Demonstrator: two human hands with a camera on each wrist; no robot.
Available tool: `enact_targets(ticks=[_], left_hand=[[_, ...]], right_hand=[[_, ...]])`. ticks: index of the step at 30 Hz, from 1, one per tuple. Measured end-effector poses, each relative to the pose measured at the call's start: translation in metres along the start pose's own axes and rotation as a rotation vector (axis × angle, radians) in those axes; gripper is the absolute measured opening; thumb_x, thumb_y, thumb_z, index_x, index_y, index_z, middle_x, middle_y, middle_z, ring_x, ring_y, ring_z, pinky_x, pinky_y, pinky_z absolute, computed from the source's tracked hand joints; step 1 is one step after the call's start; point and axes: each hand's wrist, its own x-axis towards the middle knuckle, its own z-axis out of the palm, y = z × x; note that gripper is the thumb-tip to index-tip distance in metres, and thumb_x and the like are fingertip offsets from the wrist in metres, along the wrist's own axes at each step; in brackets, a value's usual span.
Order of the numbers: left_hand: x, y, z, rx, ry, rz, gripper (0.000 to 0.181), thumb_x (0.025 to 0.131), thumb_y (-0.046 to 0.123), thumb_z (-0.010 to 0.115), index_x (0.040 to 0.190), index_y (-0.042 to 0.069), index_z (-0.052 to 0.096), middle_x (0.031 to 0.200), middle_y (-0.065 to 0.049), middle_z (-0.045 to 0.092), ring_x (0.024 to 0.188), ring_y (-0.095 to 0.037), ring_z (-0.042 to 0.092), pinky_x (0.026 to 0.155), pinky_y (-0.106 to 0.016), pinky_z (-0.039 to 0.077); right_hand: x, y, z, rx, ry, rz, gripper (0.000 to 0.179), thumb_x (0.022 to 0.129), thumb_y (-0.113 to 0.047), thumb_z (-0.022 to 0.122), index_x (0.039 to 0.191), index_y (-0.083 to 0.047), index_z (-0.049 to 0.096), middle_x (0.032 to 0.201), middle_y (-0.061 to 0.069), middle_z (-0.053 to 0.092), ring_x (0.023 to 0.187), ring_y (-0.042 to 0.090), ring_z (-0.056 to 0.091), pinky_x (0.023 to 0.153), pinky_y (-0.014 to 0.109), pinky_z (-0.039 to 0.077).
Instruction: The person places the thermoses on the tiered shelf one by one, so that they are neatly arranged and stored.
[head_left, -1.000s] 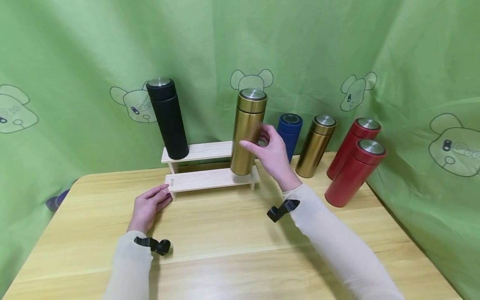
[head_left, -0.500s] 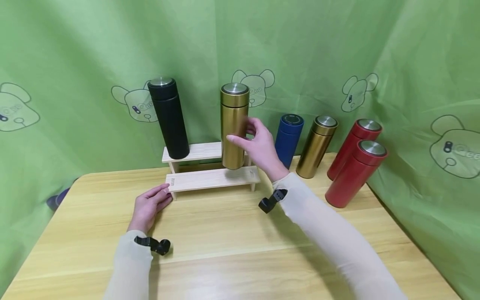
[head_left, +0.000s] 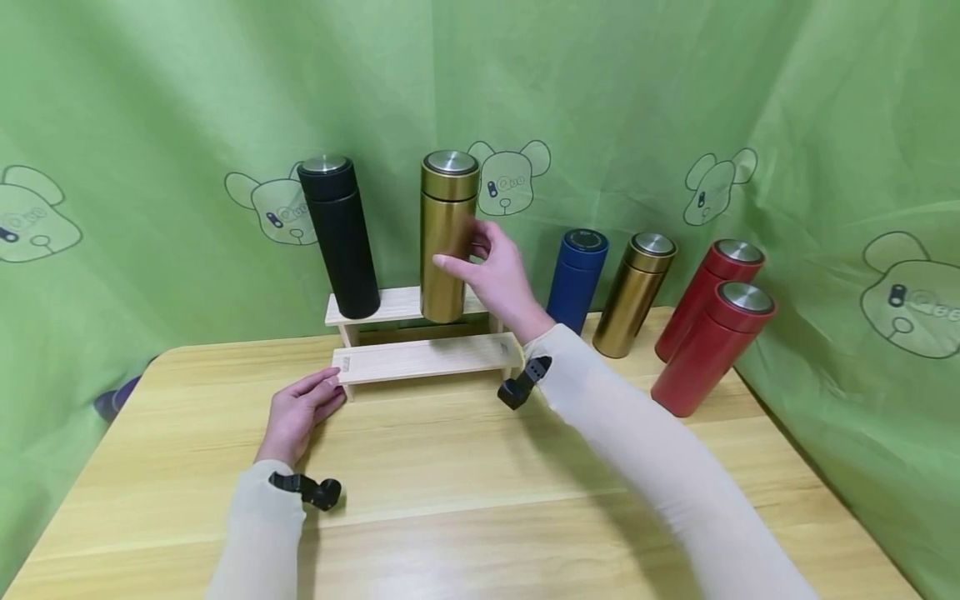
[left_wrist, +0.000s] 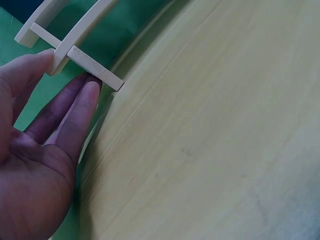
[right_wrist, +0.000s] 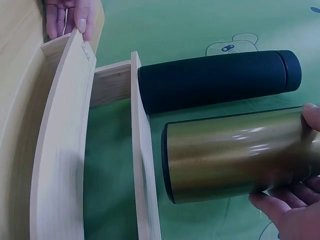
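We held the gold bottle [head_left: 444, 237] upright just above the upper board [head_left: 400, 302], our right hand [head_left: 497, 271] pinching its side, probably leaving its base free. Our left hand [head_left: 296, 412] pinched the wooden rack [head_left: 423, 360] by its lower corner, seemingly to steady it; 2 red bottles [head_left: 708, 354] stood farther right.

A silver-topped gold bottle [head_left: 442, 225] hangs upright above the 2-tier wooden rack [head_left: 420, 361].

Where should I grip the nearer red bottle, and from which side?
I'd take the nearer red bottle round mid-body, below its lid, coming from the near side: it stands upright, a straight cylinder, with the other red bottle close behind. The right hand holds a gold bottle, so set that down first.
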Motion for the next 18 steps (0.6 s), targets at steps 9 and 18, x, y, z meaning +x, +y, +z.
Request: enact_targets(ticks=[9, 18], left_hand=[[0.000, -0.001, -0.001, 0.012, -0.007, -0.008, 0.044, 0.095, 0.001, 0.063, 0.136, -0.010, 0.049, 0.125, -0.012, 0.060, 0.105, -0.022, 0.066, 0.099, -0.035, 0.052], [0.002, 0.000, -0.001, 0.007, -0.002, -0.014, 0.040, 0.096, 0.001, 0.063, 0.134, -0.007, 0.053, 0.123, -0.008, 0.060, 0.104, -0.020, 0.066, 0.097, -0.033, 0.053]], right_hand=[[0.017, -0.002, 0.011, 0.019, -0.008, 0.025, 0.075, 0.081, -0.026, 0.083, 0.142, -0.006, 0.045, 0.133, 0.007, 0.055, 0.118, 0.016, 0.054, 0.099, 0.027, 0.050], [0.028, 0.003, 0.020, 0.057, -0.016, 0.045, 0.073, 0.080, -0.024, 0.084, 0.140, -0.006, 0.045, 0.132, 0.008, 0.055, 0.117, 0.017, 0.054, 0.099, 0.027, 0.050]])
